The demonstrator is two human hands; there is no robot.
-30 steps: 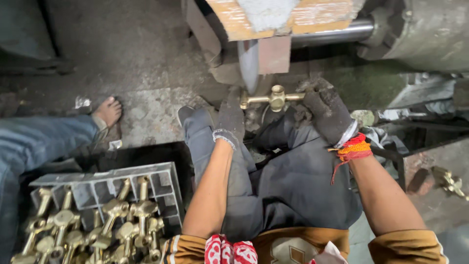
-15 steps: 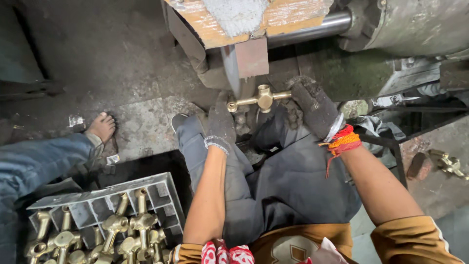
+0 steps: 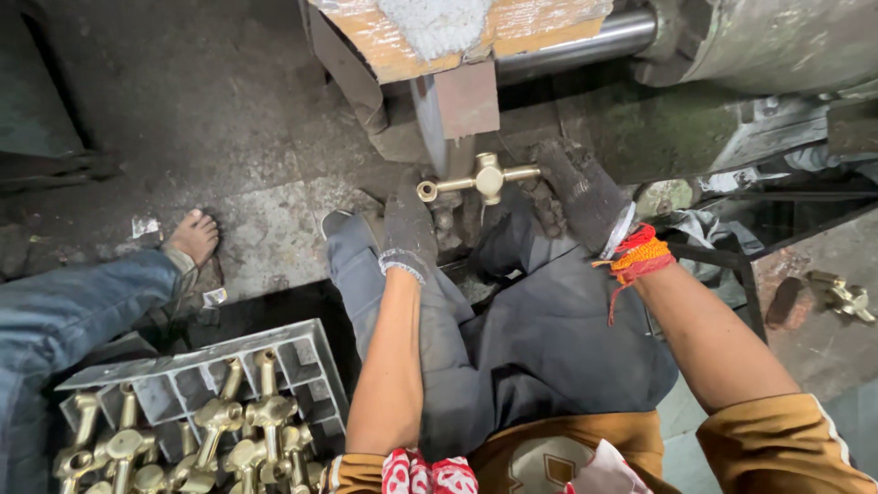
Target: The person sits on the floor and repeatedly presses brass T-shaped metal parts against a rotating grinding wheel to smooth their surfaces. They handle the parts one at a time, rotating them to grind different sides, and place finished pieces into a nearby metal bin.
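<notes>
The brass fitting (image 3: 485, 178), a cross-shaped casting with a round central hub and a long horizontal stem, is being held just below the wheel (image 3: 437, 137) of the machine (image 3: 567, 46), at the far middle of the floor area in view. Its open socket end is pointing toward the person's left.

The left hand (image 3: 408, 224), in a dark knitted glove, is closing its fingers around the socket end of the brass fitting from below. The right hand (image 3: 581, 192), in a matching glove, is gripping the opposite end of the stem. Both hands are supporting the part between them. Red and orange threads (image 3: 637, 259) are wrapping the right wrist.

A dark grey cloth (image 3: 540, 338) is covering the person's lap and knees beneath the forearms. Above the wheel, a block with a pale orange face (image 3: 402, 46) and a polished steel shaft (image 3: 585, 41) are forming the upper part of the machine.

At the near left corner of the floor, a grey divided crate (image 3: 302, 361) is holding several finished-looking brass parts (image 3: 219, 421) standing in its compartments. Another person's bare foot (image 3: 194, 236) and blue trouser leg (image 3: 73, 302) are resting on the concrete floor (image 3: 201, 119) just beyond the crate. A single loose brass piece (image 3: 841, 295) is lying at the right edge.
</notes>
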